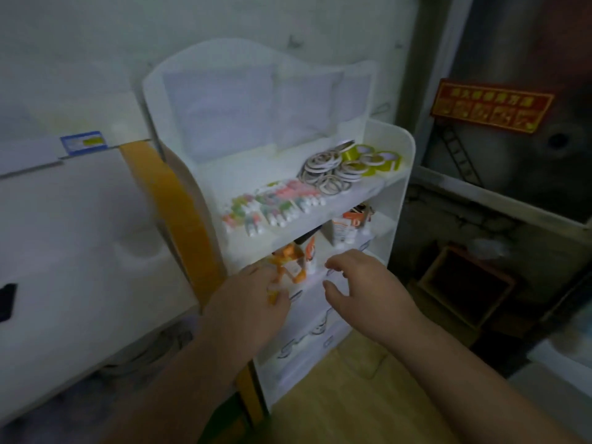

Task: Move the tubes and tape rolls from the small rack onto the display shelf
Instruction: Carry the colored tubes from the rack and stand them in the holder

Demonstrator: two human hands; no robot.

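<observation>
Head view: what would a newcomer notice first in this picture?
The white rack in the middle draws the eye, with its top shelf full: small tubes to the left, tape rolls to the right. In front of its lower shelves are two hands: the left hand holds something orange and white, blurred, and the right hand hovers with loosely curled fingers.

Head view: two bare forearms enter from the lower edge, each ending in a bare left hand (248, 302) and bare right hand (362, 283); no sleeve, glove, ring, watch or bracelet shows on either arm as far as the frame reaches. Both wrists are uncovered. Fingernails appear short and unpainted, though motion blur softens the fingertips, so finer marks cannot be made out
</observation>
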